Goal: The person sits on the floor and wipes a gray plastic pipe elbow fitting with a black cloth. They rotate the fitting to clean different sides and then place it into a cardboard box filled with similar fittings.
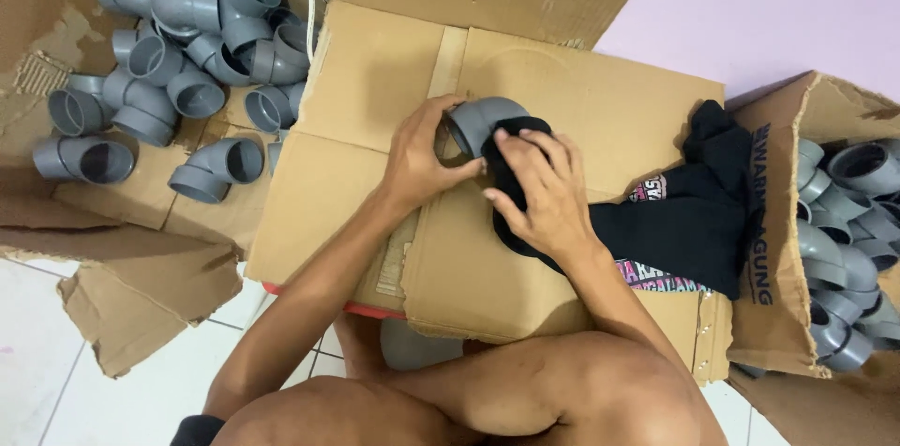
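Near the far edge of the flattened cardboard box [375, 80], the left hand [419, 157] clasps a grey plastic pipe elbow [478, 120] while the right hand [548, 193] presses a black cloth [694, 211] against it; hard rubbing could twist the smooth fitting loose

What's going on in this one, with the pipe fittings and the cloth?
A person sits on a tiled floor over a flattened cardboard box. The left hand holds a grey pipe elbow, and the right hand presses a black cloth against it. The cloth trails off to the right across the cardboard. A pile of similar grey elbows lies on torn cardboard at the left, and an open box at the right holds more elbows.
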